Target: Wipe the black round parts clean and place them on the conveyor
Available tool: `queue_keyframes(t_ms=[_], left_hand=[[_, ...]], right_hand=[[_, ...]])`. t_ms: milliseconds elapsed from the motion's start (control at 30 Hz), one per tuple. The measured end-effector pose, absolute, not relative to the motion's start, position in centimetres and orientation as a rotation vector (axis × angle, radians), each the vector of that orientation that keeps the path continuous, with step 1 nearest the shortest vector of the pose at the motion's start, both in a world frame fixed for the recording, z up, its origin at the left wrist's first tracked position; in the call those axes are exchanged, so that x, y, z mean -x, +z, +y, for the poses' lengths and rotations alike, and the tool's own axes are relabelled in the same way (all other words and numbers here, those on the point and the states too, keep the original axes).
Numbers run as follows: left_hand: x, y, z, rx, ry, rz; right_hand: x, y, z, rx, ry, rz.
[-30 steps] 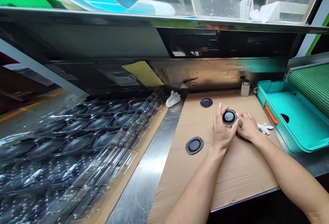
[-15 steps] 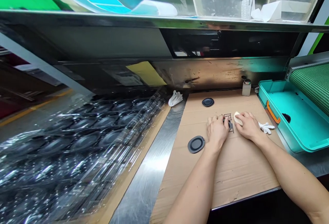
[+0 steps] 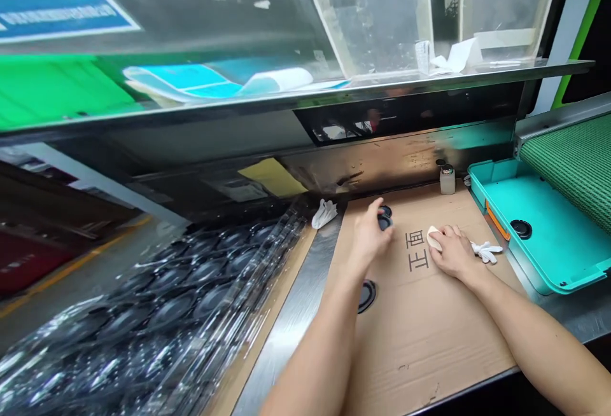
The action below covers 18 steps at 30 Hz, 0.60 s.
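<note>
My left hand [image 3: 373, 233] is closed on a small black disc [image 3: 385, 222], its thumb and fingers around the edge. Right behind it, another black disc [image 3: 384, 211] lies on the cardboard sheet [image 3: 449, 333]; whether the two touch, I cannot tell. A larger black oval ring-shaped part [image 3: 367, 296] is on the cardboard, partly covered by my left forearm. My right hand [image 3: 452, 252] rests on the cardboard with its fingers closed on a cream-coloured pad [image 3: 432, 236], beside printed black characters.
A teal bin [image 3: 548, 257] holding one black part [image 3: 521, 229] stands at right, beside a green conveyor belt [image 3: 573, 149]. White gloves [image 3: 487, 252] and a small bottle [image 3: 447, 180] are near it. Clear plastic trays of black parts [image 3: 172, 308] fill the left. A metal shelf [image 3: 334, 88] overhangs the back.
My left hand has moved left and away from my right hand with the black disc, uncovering the printed characters. My right hand keeps the pad in about the same place. The view has tilted up.
</note>
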State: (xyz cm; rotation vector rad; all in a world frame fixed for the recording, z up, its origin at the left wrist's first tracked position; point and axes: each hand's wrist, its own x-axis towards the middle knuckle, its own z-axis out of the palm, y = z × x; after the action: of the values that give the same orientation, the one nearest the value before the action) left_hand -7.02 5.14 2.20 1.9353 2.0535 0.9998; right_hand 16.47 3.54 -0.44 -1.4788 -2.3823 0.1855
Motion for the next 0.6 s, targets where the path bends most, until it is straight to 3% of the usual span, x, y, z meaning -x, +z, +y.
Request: queue_keyframes(t_ms=[233,500,600], left_hand=[[11.5,2.8,12.4,-1.988,0.559,2.028],[11.7,2.6,14.2,-2.125,0.426,2.096],[9.0,4.4,14.2,-2.267,0.623,2.179]], right_hand=[[-16.3,-0.6,3.4,1.47,0.226,-2.373],[-16.1,0.0,3.0,1.461,0.262,-2.363],[-15.8,-0.1,3.0,1.45,0.248,-2.371]])
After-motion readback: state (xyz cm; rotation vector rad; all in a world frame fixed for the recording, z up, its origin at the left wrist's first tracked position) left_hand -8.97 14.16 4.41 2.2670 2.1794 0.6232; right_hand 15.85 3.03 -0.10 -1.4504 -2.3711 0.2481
